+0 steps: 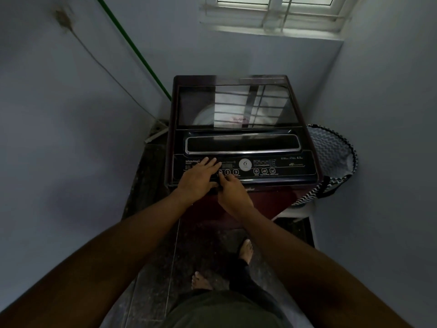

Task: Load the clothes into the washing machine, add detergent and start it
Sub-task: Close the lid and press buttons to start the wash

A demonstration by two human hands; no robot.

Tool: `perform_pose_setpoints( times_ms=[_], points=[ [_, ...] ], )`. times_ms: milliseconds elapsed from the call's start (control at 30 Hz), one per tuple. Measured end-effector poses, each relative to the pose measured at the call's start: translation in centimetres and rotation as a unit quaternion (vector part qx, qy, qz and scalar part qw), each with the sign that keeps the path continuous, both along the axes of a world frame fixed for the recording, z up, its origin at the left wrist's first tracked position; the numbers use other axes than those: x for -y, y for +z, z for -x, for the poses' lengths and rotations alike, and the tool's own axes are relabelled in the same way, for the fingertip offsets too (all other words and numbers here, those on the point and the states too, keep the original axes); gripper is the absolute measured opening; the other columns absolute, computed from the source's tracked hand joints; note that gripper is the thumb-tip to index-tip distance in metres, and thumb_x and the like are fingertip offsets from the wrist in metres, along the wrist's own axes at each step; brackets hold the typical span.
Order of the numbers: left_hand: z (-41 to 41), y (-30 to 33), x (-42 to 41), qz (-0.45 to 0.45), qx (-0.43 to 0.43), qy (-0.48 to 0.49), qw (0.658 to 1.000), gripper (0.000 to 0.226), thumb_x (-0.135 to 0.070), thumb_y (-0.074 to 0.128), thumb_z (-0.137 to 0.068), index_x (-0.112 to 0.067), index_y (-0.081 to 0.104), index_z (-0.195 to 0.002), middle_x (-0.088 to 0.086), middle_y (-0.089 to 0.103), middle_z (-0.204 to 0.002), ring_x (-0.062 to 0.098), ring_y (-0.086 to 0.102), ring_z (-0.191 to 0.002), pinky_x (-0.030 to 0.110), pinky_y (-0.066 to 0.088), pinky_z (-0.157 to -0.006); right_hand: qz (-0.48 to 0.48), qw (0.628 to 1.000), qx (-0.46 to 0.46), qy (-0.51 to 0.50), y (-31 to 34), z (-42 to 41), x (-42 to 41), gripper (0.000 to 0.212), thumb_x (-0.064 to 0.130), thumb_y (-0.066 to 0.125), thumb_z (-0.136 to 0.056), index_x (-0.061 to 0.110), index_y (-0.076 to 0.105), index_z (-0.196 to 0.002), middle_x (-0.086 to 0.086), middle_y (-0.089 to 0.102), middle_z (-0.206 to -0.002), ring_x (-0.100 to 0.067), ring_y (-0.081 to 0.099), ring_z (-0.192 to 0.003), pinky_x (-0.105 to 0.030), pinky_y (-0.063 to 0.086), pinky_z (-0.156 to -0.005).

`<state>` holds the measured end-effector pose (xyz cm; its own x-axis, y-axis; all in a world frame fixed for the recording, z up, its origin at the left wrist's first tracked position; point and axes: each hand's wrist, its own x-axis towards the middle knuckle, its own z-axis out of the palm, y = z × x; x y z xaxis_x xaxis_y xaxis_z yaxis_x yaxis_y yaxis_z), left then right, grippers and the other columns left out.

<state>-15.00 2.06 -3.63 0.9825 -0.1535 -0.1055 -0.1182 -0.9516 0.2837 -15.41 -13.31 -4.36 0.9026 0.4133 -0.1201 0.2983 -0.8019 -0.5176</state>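
We stand in a narrow corner with pale walls, a barred window (274, 13) high on the far side and a dark speckled floor (151, 268) under our bare feet. The washer (238, 129) fills the far end of the corner — a dark maroon top-loader with its glass lid (236, 105) shut, the window bars mirrored in it. We cannot tell what is in the drum; only a pale blur shows through the glass. Just right of the washer a zigzag-patterned basket (331, 157) leans by the wall, its strap hanging down toward the near side. A green pipe (134, 48) runs down the left wall to the washer's far left corner.

Along the near edge of the washer lies the black panel (246, 166), with a round white dial in the middle and numbered buttons to its left. Our left hand (201, 177) lies flat and open on the panel's left end, fingers spread over the printed name. Our right hand (233, 194) is beside it, touching it — fingers curled in, holding nothing, with one fingertip on the button (220, 172) marked as first in the numbered row.
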Motion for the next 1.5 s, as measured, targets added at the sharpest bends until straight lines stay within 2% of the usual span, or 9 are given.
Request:
perform_pose_setpoints(
  times_ms=[133,300,500,700,833,967,1067,1300,1500],
  points=[
    [-0.7,0.9,0.7,-0.028,0.012,0.013,0.999,0.06,-0.042,0.056,-0.096,-0.034,0.032,-0.15,-0.006,0.029,-0.159,0.018,0.023,-0.148,0.044,0.035,-0.113,0.027,1.0,-0.016,0.001,0.2,0.2,0.0,0.064,0.011,0.045,-0.093,0.014,0.024,-0.153,-0.013,0.049,-0.133,-0.026,0.05,-0.117,-0.039,0.05,-0.093],
    [-1.5,1.7,0.9,-0.074,-0.01,0.004,0.997,0.06,-0.043,0.056,-0.095,-0.032,0.034,-0.15,-0.002,0.032,-0.158,0.024,0.033,-0.143,0.046,0.036,-0.112,0.082,0.997,-0.009,0.002,0.5,0.3,0.2,0.067,0.016,0.045,-0.091,0.021,0.022,-0.154,-0.012,0.061,-0.115,-0.027,0.061,-0.097,-0.039,0.053,-0.076],
    [-1.6,0.9,0.7,-0.066,0.007,0.032,0.997,0.061,-0.047,0.059,-0.092,-0.035,0.037,-0.148,-0.003,0.039,-0.154,0.021,0.043,-0.137,0.041,0.036,-0.111,0.122,0.99,0.061,0.015,0.4,-0.4,-0.2,0.053,0.023,0.042,-0.095,0.016,0.036,-0.147,-0.005,0.067,-0.098,-0.021,0.063,-0.077,-0.033,0.051,-0.063],
    [-2.6,0.5,-0.1,-0.056,-0.009,0.045,0.997,0.069,-0.053,0.068,-0.082,-0.039,0.042,-0.144,-0.004,0.056,-0.14,0.018,0.055,-0.127,0.04,0.045,-0.104,0.178,0.98,0.082,0.033,1.4,-2.2,-0.8,0.025,0.025,0.04,-0.095,0.016,0.063,-0.099,0.001,0.057,-0.063,-0.016,0.055,-0.054,-0.029,0.048,-0.054],
    [-2.6,0.0,-0.3,-0.035,0.004,0.039,0.999,0.064,-0.042,0.069,-0.085,-0.038,0.042,-0.144,-0.003,0.054,-0.143,0.019,0.054,-0.128,0.041,0.045,-0.106,0.16,0.983,0.086,0.018,1.8,-3.3,-1.7,0.028,0.031,0.047,-0.094,0.016,0.065,-0.078,0.0,0.063,-0.065,-0.014,0.056,-0.052,-0.027,0.045,-0.052],
    [-2.8,0.4,-0.4,-0.024,0.025,0.042,0.998,0.043,-0.032,0.053,-0.099,-0.038,0.048,-0.141,0.005,0.062,-0.133,0.023,0.061,-0.118,0.039,0.048,-0.101,0.152,0.985,0.079,0.035,2.6,-4.2,-2.7,0.026,0.026,0.046,-0.094,0.012,0.066,-0.086,-0.004,0.066,-0.072,-0.02,0.062,-0.063,-0.037,0.055,-0.066],
    [-2.7,0.3,-0.5,-0.036,0.029,0.04,0.998,0.039,-0.028,0.039,-0.105,-0.04,0.047,-0.141,0.006,0.063,-0.128,0.025,0.061,-0.115,0.042,0.048,-0.101,0.177,0.973,0.109,0.097,2.8,-3.9,-3.1,0.025,0.024,0.046,-0.096,0.01,0.067,-0.094,-0.004,0.067,-0.073,-0.017,0.059,-0.061,-0.034,0.054,-0.064],
    [-3.0,-0.1,-0.2,-0.08,0.015,0.023,0.996,0.051,-0.018,0.048,-0.1,-0.037,0.039,-0.146,-0.001,0.05,-0.146,0.022,0.051,-0.131,0.04,0.041,-0.11,0.191,0.965,0.126,0.128,1.3,-2.7,-2.7,0.024,0.023,0.047,-0.095,0.013,0.067,-0.087,-0.002,0.065,-0.068,-0.014,0.048,-0.05,-0.027,0.038,-0.051],
    [-3.1,0.2,0.0,-0.068,0.008,0.019,0.997,0.051,-0.03,0.056,-0.096,-0.034,0.042,-0.145,-0.002,0.051,-0.146,0.021,0.05,-0.132,0.039,0.039,-0.112,0.158,0.973,0.12,0.117,0.9,-3.0,-1.7,0.027,0.021,0.043,-0.097,0.009,0.064,-0.085,-0.005,0.062,-0.072,-0.016,0.054,-0.058,-0.027,0.037,-0.053]
  ],
)
